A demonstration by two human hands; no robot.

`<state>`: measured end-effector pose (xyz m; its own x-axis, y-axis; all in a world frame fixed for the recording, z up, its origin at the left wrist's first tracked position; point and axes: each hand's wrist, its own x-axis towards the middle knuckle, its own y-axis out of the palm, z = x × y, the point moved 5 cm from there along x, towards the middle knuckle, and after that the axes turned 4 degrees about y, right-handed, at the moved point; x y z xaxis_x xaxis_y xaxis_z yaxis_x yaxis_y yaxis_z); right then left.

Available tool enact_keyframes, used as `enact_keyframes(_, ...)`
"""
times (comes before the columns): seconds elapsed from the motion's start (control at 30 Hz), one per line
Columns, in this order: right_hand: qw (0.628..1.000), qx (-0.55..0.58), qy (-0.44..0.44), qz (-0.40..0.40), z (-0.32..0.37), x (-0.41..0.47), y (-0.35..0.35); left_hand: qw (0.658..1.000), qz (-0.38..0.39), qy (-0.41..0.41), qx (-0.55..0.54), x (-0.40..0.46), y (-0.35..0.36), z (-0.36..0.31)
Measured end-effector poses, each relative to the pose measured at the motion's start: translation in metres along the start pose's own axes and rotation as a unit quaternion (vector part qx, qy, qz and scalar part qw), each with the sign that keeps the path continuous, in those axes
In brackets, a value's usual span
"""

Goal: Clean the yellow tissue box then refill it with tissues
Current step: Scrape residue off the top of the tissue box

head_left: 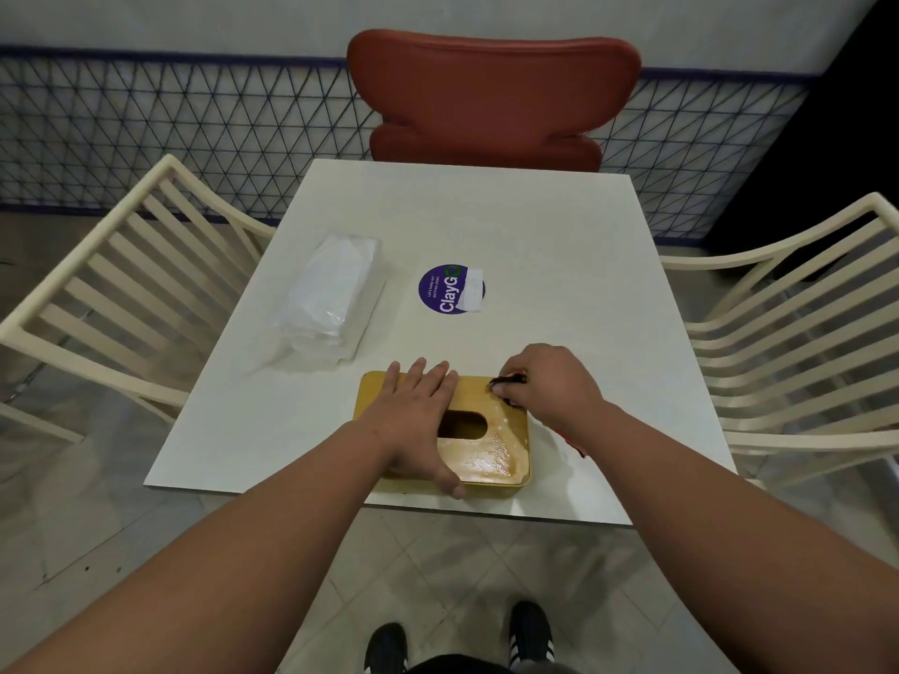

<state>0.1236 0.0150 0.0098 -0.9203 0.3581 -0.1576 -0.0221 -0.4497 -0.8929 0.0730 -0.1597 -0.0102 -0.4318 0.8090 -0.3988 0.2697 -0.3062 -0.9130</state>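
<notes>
Nearest to us, past our two forearms, sits the yellow tissue box point(491, 454) at the near edge of the white bench point(535, 245), its oval slot facing up. Our left hand point(418, 420) lies flat across the left part of the lid, fingers point(417, 377) straight and a little spread toward the far edge, thumb hooked over the near wall, so it presses the box down and steadies it. Our right hand point(549, 381) is at the far right corner of the lid, its fingers curled round a dark cloth point(508, 380); a red strip shows under the wrist, and we cannot tell whether it belongs to the same cloth.

We judge the cleaning to be under way and not finished: the right half of the lid glistens wet, with droplets and a film around the slot, while the part under our left hand is hidden. The inside we cannot see through the slot.

Refilling has not begun, as far as we can tell. The pack of tissues point(331, 299) lies in its clear wrap on the left of the bench, well apart from the box. A round purple sticker point(445, 289) sits mid-bench. What is left, in our view: finish and dry the lid, open the box, load the tissues.
</notes>
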Motion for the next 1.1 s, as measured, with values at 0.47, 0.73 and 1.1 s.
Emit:
enact_keyframes(0.47,0.997,-0.070,0.005,-0.029,0.007,0.001,-0.004,1.000,-0.004,0.002,-0.011,0.001,0.001,0.001)
enact_keyframes(0.73,0.999,-0.037,0.015,-0.017,0.000,-0.003,-0.005,1.000,-0.001,0.002,-0.010,0.000,0.002,0.001)
enact_keyframes(1.1,0.999,0.045,0.004,0.019,-0.014,-0.027,-0.006,1.000,0.000,0.004,-0.017,0.000,0.001,0.002)
